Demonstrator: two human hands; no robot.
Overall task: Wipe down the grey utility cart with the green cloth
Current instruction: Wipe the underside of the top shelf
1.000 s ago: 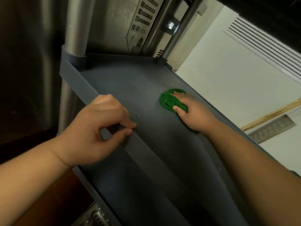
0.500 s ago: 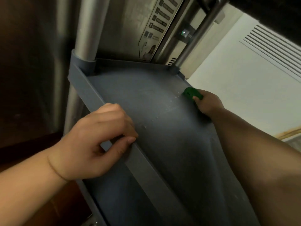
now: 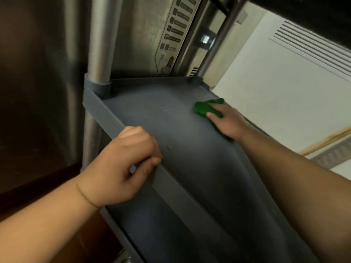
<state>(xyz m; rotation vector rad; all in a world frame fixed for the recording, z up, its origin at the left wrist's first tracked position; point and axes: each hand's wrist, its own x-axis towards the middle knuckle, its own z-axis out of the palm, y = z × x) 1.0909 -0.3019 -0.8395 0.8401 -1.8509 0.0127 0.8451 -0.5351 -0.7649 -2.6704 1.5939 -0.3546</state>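
The grey utility cart (image 3: 106, 109) fills the middle of the view, its shelf running from near me to the far corner posts. My right hand (image 3: 226, 122) presses the bunched green cloth (image 3: 203, 108) onto the shelf near its far right rim, fingers laid over the cloth. My left hand (image 3: 121, 168) grips the shelf's left rim, fingers curled over the edge and thumb under it. A few pale specks lie on the shelf between the two hands.
Metal posts (image 3: 99, 44) rise from the cart's far corners. A stainless appliance (image 3: 152, 35) with a label panel stands behind the cart. White wall with a vent grille (image 3: 311, 46) lies on the right. A lower shelf (image 3: 165, 230) shows beneath.
My right hand first pushed the cloth out to the far right rim, then drew it back inward a little, so more of the cloth shows. My left hand kept its grip on the rim.
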